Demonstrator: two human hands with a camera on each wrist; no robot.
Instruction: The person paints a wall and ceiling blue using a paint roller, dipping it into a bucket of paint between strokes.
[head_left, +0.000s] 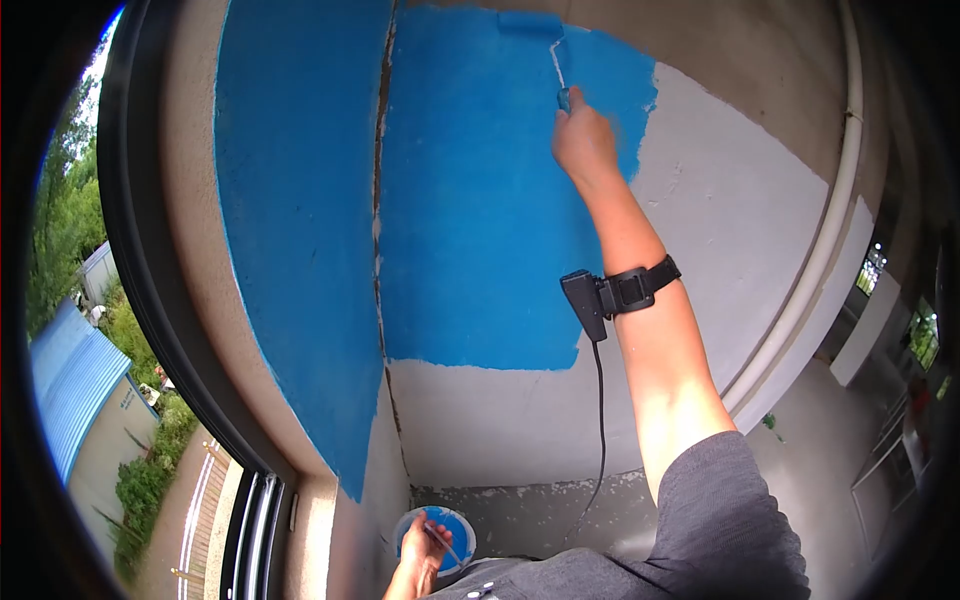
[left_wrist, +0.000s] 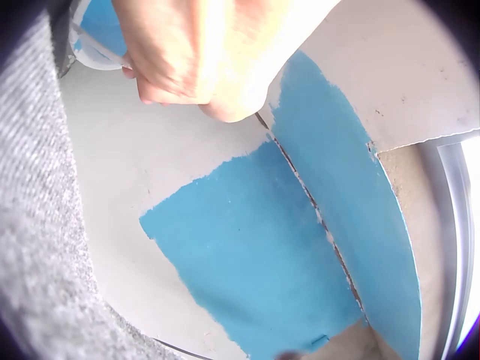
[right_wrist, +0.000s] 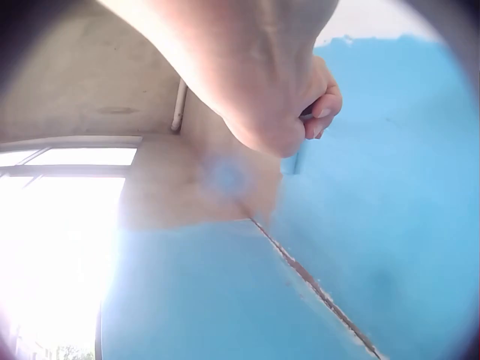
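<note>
My right hand (head_left: pixel 586 142) grips the blue handle of a paint roller (head_left: pixel 557 68), arm stretched up. The roller's blue-coated sleeve lies against the top of the blue painted patch (head_left: pixel 480 220) on the wall. Seen from the right wrist, the curled fingers (right_wrist: pixel 324 105) hide most of the handle. Low by my body, my left hand (head_left: pixel 424 545) holds the handle of a white bucket (head_left: pixel 402 522) with blue paint in it. In the left wrist view the bucket (left_wrist: pixel 96 58) hangs beside the curled left hand (left_wrist: pixel 195 56), its thin handle running into the fingers.
A cracked corner seam (head_left: pixel 378 170) divides the two blue walls. Bare white wall (head_left: pixel 720 190) lies right of and below the paint. A pale pipe (head_left: pixel 815 255) runs down the right side. An open window frame (head_left: pixel 150 260) stands at left. A cable (head_left: pixel 600 430) hangs from the right forearm's camera.
</note>
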